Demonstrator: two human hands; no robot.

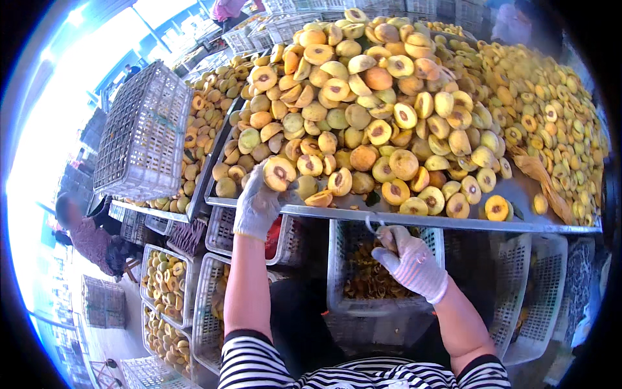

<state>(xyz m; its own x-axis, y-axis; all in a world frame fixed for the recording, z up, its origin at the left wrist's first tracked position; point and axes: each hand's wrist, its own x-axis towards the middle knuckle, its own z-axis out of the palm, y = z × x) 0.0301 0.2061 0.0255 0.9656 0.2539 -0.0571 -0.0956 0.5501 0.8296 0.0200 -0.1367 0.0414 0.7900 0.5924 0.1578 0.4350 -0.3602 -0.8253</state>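
The left hand (258, 206) curls its fingers around a fruit half (279, 174) over the table's (414, 221) near edge, apparently leaving the cut face exposed. The right hand (414, 259) pinches a looped tool (370, 223), fingers nearly closed, above a basket (332, 266) probably placed for scraps (372, 279).

No legible text, no readable labels

**Either side of the grip**

Left of the grip stands a grey lattice-sided plastic crate (144, 133); farther left and lower, a seated person (94, 245) in a mottled purplish top. Right of the grip lies a crumpled orange-brown sheet (539, 175), its material unclear.
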